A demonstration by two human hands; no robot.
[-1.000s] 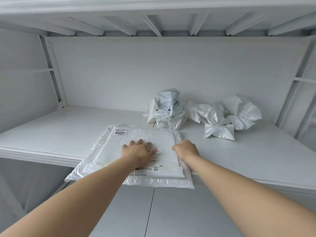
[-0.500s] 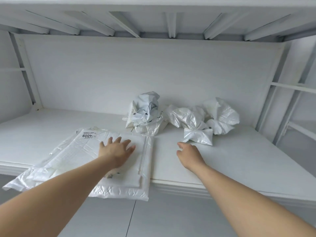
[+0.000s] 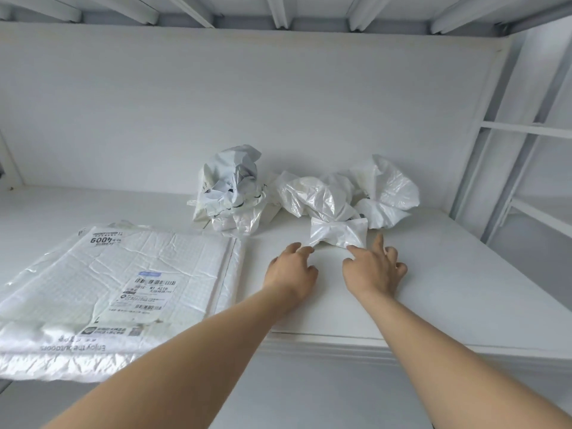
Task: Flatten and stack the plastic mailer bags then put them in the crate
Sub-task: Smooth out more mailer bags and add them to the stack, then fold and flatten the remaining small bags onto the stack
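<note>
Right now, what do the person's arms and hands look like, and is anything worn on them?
Both are bare. The left hand and right hand wear no gloves, and no ring, watch or bracelet shows. The left forearm and right forearm are uncovered as far as the head view shows; no sleeve edge is in view.

Flattened mailer stack [image 3: 130, 283] left on the shelf [image 3: 458, 274], overhanging its front edge; crumpled bags [image 3: 322, 196] further back, centre to right.
</note>
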